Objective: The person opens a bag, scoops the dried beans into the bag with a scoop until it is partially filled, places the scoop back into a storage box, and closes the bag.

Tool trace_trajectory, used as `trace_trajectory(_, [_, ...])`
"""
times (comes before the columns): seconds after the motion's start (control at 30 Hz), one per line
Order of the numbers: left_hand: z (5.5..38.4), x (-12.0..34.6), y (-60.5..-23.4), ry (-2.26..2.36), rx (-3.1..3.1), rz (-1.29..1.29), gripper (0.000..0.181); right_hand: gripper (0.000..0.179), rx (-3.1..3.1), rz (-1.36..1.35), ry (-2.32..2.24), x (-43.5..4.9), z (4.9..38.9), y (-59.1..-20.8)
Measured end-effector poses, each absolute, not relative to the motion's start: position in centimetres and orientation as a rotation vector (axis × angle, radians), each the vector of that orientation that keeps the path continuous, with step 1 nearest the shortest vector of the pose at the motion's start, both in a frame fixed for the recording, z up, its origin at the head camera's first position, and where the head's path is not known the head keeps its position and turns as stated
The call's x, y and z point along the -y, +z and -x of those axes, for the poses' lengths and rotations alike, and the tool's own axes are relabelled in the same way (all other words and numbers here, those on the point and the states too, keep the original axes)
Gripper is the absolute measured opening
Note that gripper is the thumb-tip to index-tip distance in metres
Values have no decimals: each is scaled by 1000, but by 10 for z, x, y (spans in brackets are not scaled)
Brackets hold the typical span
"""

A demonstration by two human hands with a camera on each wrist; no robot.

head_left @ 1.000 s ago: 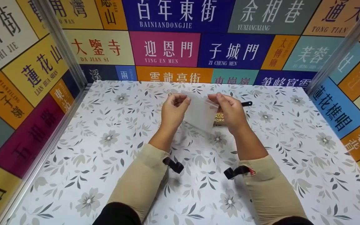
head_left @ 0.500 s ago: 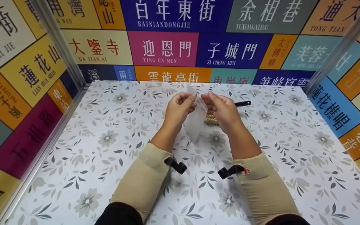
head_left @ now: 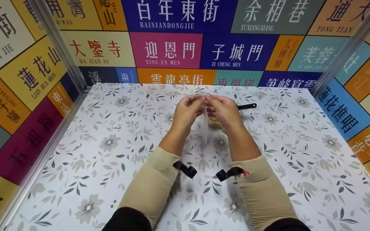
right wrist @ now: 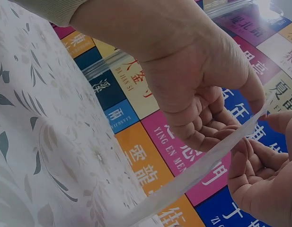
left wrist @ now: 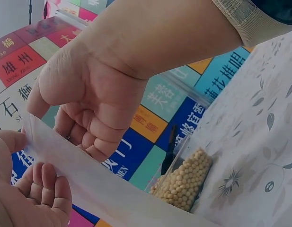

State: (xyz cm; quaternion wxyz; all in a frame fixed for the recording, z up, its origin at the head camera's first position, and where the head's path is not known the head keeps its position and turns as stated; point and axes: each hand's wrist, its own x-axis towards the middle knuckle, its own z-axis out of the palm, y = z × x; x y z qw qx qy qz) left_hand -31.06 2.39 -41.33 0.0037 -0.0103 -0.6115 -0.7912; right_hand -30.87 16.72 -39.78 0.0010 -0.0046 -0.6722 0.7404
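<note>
A thin, translucent plastic bag (head_left: 205,128) hangs nearly edge-on between both hands above the table. At its upper edge, my left hand (head_left: 187,110) pinches it between thumb and fingers. My right hand (head_left: 223,110) pinches the same edge from the other side, and the fingertips of both hands almost meet. Seen from the left wrist, the bag (left wrist: 112,189) slants down as a pale strip past the left hand (left wrist: 93,94). In the right wrist view it runs as a whitish band (right wrist: 198,172) beneath the right hand (right wrist: 198,90).
Behind the right hand stands a clear container of yellow beans (left wrist: 183,182), partly hidden in the head view. A black handle (head_left: 247,106) sticks out beside it. The floral-covered table (head_left: 114,179) is bordered by panels with colourful street-name signs (head_left: 165,49).
Both hands have come together. The bag, earlier spread flat between them, has turned edge-on. The view has shifted slightly.
</note>
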Motion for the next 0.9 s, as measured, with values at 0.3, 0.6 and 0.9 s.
trace_trajectory(0.3, [307, -22, -410, -2454, 2008, 39, 37, 35, 2124, -34, 2318, -170, 305, -397])
trace_trajectory(0.6, [304, -20, -409, -2324, 2091, 120, 31, 37, 2162, -26, 2250, -171, 306, -398])
trace_trajectory(0.9, [303, -21, -409, -2286, 2118, 139, 30, 33, 2175, -2, 2208, -171, 305, -398])
